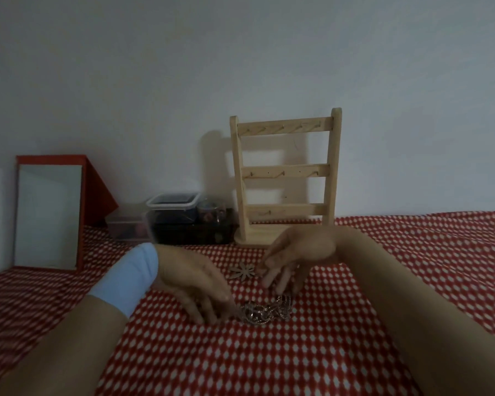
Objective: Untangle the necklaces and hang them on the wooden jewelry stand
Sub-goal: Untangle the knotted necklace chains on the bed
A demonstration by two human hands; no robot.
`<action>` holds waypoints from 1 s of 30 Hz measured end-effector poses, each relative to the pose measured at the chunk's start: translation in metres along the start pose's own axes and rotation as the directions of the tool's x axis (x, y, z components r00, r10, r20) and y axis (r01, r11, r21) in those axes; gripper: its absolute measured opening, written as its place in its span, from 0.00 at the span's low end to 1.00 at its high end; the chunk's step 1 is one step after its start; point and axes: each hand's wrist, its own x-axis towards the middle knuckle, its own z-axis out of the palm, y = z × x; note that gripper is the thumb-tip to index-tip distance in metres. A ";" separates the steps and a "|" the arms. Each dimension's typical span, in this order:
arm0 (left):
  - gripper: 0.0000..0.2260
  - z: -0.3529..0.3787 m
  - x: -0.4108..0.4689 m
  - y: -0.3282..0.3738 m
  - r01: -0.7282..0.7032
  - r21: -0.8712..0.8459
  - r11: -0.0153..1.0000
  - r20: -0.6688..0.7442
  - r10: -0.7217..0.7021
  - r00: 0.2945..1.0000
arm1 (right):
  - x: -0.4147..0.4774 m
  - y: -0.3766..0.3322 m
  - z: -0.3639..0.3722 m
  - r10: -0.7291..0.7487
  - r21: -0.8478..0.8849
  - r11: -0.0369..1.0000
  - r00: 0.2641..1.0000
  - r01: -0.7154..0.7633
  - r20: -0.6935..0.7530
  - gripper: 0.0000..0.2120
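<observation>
Nothing gripped; left hand [195,284] flat at left edge of necklaces [265,310]; right hand [297,252] loose above; stand [286,170] behind.

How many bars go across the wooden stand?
3. The top bar sits near the tips of the wooden jewelry stand, the middle bar is halfway down, and the bottom bar is lowest. None seems hidden.
</observation>
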 end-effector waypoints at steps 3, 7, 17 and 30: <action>0.11 0.000 -0.001 -0.006 0.034 0.036 0.999 -0.182 -0.027 0.983 | 0.005 0.002 -0.002 -0.097 -0.198 0.979 0.947 0.036 -0.307 0.08; 0.06 -0.004 0.016 0.008 -0.109 0.284 0.953 -0.533 0.252 0.808 | 0.016 0.010 0.000 -0.063 -0.437 0.879 0.865 -0.188 -0.498 0.06; 0.10 0.005 0.080 0.019 -0.040 0.493 0.869 -0.522 0.333 0.785 | 0.032 0.015 0.012 -0.019 -0.559 0.763 0.853 -0.324 -0.521 0.13; 0.12 -0.045 0.067 -0.008 0.368 0.439 0.819 -0.711 0.067 0.699 | 0.025 0.015 0.005 -0.188 -0.521 0.847 0.858 -0.105 -0.478 0.17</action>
